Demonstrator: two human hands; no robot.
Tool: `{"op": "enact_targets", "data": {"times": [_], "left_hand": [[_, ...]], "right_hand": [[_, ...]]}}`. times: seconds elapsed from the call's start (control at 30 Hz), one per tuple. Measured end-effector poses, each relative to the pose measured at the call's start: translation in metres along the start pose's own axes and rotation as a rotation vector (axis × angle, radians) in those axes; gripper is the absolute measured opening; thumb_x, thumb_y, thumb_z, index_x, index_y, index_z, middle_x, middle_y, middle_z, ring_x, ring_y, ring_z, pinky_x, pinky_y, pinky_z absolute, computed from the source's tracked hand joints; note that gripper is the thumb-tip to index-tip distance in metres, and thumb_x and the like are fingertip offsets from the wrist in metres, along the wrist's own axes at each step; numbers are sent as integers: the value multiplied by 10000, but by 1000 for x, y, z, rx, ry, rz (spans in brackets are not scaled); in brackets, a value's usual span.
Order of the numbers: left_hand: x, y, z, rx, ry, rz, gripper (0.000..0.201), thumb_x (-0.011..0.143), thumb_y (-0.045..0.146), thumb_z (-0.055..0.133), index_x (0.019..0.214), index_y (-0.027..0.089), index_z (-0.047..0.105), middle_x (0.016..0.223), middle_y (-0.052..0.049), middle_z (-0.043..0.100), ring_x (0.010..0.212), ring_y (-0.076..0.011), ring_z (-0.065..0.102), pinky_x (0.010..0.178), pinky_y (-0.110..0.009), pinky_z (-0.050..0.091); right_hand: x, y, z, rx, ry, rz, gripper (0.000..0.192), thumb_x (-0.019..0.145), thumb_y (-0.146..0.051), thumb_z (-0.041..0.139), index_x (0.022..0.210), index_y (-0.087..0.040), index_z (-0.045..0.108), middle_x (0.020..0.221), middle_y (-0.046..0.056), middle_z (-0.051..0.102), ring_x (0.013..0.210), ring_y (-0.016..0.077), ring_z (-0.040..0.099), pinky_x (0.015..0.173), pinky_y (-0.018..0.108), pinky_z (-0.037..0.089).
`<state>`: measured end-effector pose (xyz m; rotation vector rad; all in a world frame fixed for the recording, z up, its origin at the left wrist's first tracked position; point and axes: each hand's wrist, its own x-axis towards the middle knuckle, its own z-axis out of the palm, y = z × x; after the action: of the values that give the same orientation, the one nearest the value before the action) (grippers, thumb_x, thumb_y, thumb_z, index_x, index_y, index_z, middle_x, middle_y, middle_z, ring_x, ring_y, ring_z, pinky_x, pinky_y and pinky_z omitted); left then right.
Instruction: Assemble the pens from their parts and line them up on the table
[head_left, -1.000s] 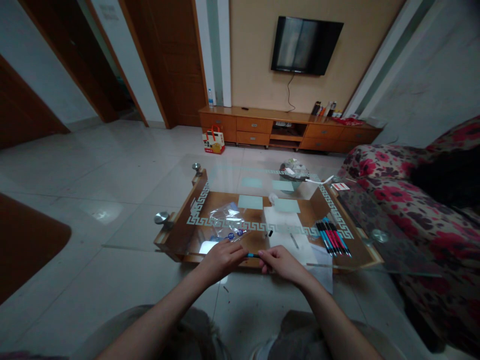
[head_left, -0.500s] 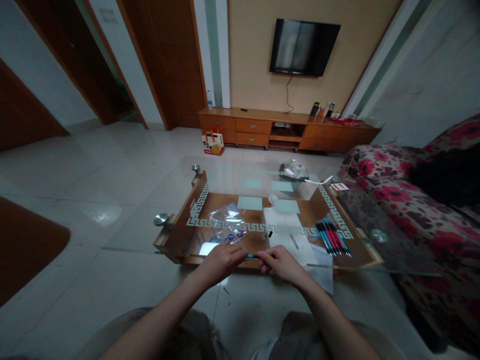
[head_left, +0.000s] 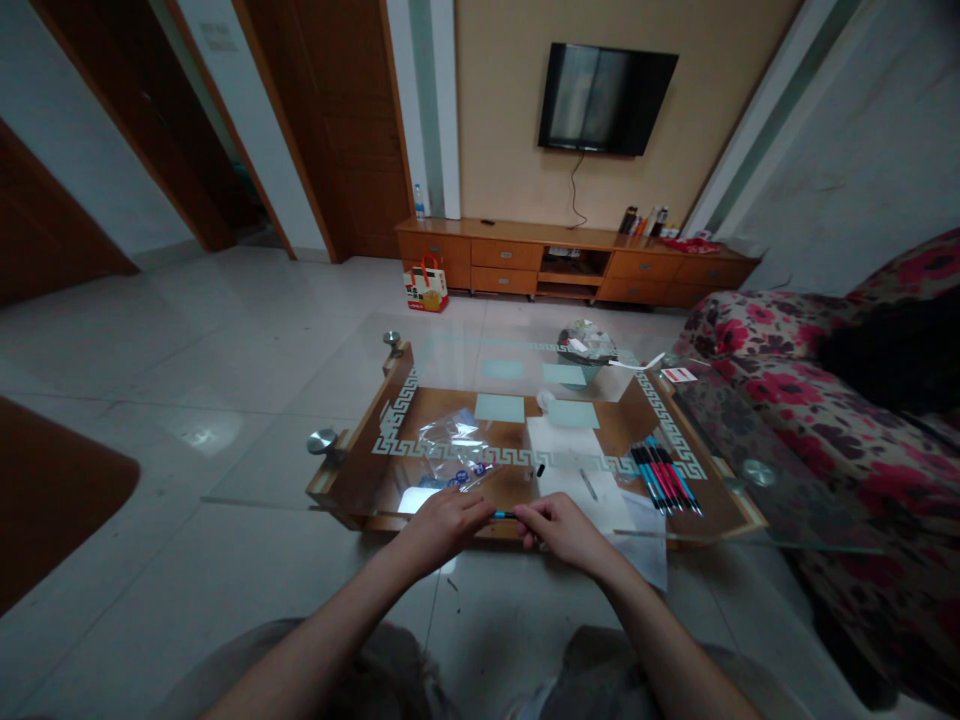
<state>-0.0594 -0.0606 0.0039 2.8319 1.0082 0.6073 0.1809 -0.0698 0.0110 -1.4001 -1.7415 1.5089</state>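
A blue pen with a black section (head_left: 504, 515) lies level between my two hands, near the front edge of the glass table (head_left: 277, 470). My left hand (head_left: 450, 520) is closed on its left end, and my right hand (head_left: 553, 522) pinches the black end. Fingers hide both ends of the pen. A small black piece (head_left: 540, 470) rests on the glass just beyond my right hand, and a slim grey part (head_left: 589, 484) lies to its right. Farther right, several blue and pink pens (head_left: 666, 476) are laid side by side in a row.
A clear plastic bag (head_left: 454, 450) lies beyond my left hand. At the table's far side is a dark basket (head_left: 585, 345) with crumpled plastic in it. A flowered sofa (head_left: 862, 450) stands along the right, and a low cabinet (head_left: 502, 255) by the back wall.
Both hands keep almost the same place and the same hold on the pen. The view has shifted very slightly.
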Motion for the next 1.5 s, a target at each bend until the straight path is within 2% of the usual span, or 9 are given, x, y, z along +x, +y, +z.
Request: {"op": "enact_targets", "data": {"times": [0.17,0.4,0.93,1.27,1.37,1.5], "left_hand": [[-2,-1,3,10,-20,-14,100,945,190,529,891,190,614,783,-25,620,690,-146,558,642,-244,377],[-2,-1,4,9,17,-6,109,942,191,522,898,191,622,772,-30,611,668,-140,556,618,-235,381],[-2,1,-1,30,-51,-34,64,933,190,550,899,194,604,801,-24,622,679,-141,559,608,-239,353],[-4,-3,6,-17,-94,-66,174,978,308,504,917,190,617,818,-29,638,722,-143,588,659,-240,398],[-4,-3,5,0,-99,-77,183,983,322,495,921,195,611,831,-30,643,744,-154,589,668,-249,396],[-2,-2,2,29,-111,-71,176,989,312,482,931,198,603,849,-32,641,743,-158,581,664,-253,390]], "right_hand": [[-1,-3,0,-29,3,-8,561,893,-620,492,722,-130,706,615,45,685,543,139,560,568,232,405],[-1,-4,0,-17,-2,-18,567,893,-624,489,722,-130,710,615,45,682,549,143,569,578,234,414],[-2,-5,0,-72,25,-43,519,916,-561,489,713,-138,712,600,33,668,517,127,520,527,224,353],[-3,-6,-3,-245,83,-204,478,939,-442,502,594,-144,647,546,-12,579,540,107,479,531,223,297],[-2,-5,-2,-216,106,-197,408,921,-417,541,650,-154,695,609,-1,639,584,124,526,550,224,334],[-1,-4,-1,-172,141,-197,218,854,-365,645,803,-186,759,748,13,715,689,154,595,617,231,399]]}}
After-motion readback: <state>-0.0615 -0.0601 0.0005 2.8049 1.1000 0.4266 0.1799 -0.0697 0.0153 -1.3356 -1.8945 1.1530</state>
